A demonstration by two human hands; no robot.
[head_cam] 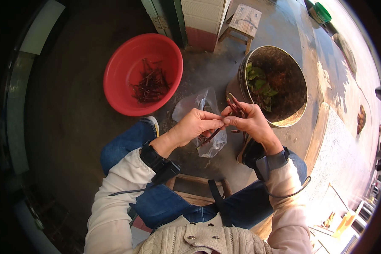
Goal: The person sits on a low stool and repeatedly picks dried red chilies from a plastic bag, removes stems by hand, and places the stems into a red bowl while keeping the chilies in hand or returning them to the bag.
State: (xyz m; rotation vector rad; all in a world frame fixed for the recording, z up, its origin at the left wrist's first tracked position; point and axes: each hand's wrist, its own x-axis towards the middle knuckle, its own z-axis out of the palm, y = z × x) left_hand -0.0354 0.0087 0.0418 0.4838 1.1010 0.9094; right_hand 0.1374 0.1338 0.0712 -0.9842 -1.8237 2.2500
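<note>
My left hand (200, 123) and my right hand (248, 121) meet at the fingertips in front of me. Between my left fingers is a dark red bean pod (211, 138), its lower end hanging free. Several more reddish pods (235, 105) are held in my right hand and stick up past its fingers. Below the hands, a clear plastic bag (216, 146) lies on the floor, partly hidden, with some reddish pieces in it. Ahead to the left, a red plastic basin (119, 76) holds a heap of dark pods (150, 82).
At the right stands a deep metal bucket (236, 84) with green leaves (260, 83) inside. A small wooden stool (245, 20) is beside a tiled pillar (203, 19). My shoes flank the bag. Farther right is a raised ledge (317, 139), and a green bucket (320, 13) sits at the upper right.
</note>
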